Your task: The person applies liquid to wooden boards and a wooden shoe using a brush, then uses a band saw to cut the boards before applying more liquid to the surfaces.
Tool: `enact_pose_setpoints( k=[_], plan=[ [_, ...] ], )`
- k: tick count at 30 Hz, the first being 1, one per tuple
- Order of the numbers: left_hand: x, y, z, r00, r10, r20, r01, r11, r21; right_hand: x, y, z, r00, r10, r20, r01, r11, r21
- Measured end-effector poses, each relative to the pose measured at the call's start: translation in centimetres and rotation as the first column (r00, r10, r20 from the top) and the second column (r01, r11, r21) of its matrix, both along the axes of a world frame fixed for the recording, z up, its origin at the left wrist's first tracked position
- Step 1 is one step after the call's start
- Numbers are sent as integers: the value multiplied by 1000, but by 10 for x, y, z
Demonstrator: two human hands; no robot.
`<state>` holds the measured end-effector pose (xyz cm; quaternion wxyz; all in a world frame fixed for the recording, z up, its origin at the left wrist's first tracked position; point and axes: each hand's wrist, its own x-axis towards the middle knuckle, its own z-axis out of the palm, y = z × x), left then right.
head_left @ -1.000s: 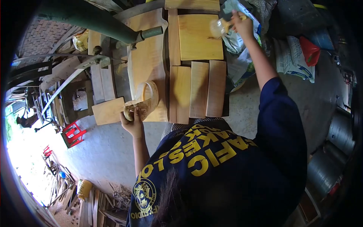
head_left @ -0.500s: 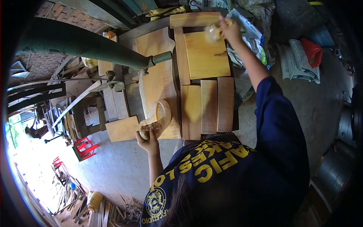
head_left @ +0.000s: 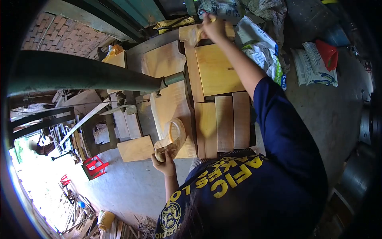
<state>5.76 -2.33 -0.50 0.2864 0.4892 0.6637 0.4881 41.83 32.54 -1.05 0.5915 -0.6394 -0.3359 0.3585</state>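
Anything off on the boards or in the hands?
Two things: a dark blotch breaks the paler surface of the wide yellow board, stain or grain unclear; the plastic container in the left hand has an uneven rim, as if cut.

hands [head_left: 165,164]: 2 | tub [head_left: 180,133]: 1 | brush [head_left: 194,36]: 1 | red stools [head_left: 95,167]: 2

Translucent tub [head_left: 178,135]: tilted, body ahead of left hand [head_left: 164,162] grip. Brush-like tool [head_left: 194,36]: blurred, head left of right hand [head_left: 213,28] grip.
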Motion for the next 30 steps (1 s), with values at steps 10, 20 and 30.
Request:
enact_pose_setpoints(
  k=[10, 20, 30],
  plan=[
    [-6, -3, -10, 996, 43, 77, -44, 999, 3, 6, 88, -30, 977, 120, -174, -120, 993, 13],
    [-15, -9, -18, 999, 24, 23, -25, 999, 24, 145, 118, -70, 583, -169, 795, 333, 942, -44],
    [-12, -8, -13, 1000, 22, 14, -22, 999, 37, 130, 31, -21, 743, 664, 79, -648, 744, -164]
  ],
)
